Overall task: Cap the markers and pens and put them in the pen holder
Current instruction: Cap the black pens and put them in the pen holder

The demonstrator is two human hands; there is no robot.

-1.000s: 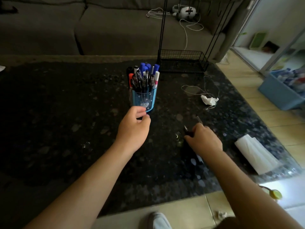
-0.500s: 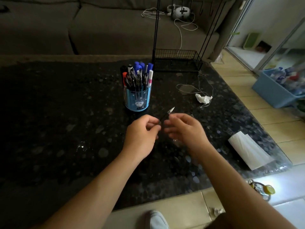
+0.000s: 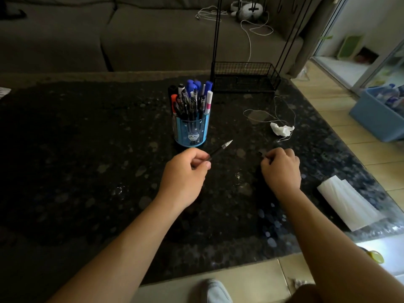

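Your left hand [image 3: 183,171] pinches one uncapped pen [image 3: 220,148] between thumb and curled fingers, its bare tip pointing up and away to the right. Your right hand [image 3: 281,169] sits apart from it, low over the desk [image 3: 87,149], fingers curled; a small dark bit shows at the fingertips, but whether it is gripped you cannot tell. One blue pen holder [image 3: 191,133] stands just beyond your left hand, crammed with pens and markers too crowded to count. Beyond your right hand lie one crumpled tissue [image 3: 282,129] and a looped string [image 3: 262,114]; one folded white paper [image 3: 347,204] lies to its right. One wire basket [image 3: 247,77] stands behind the holder.
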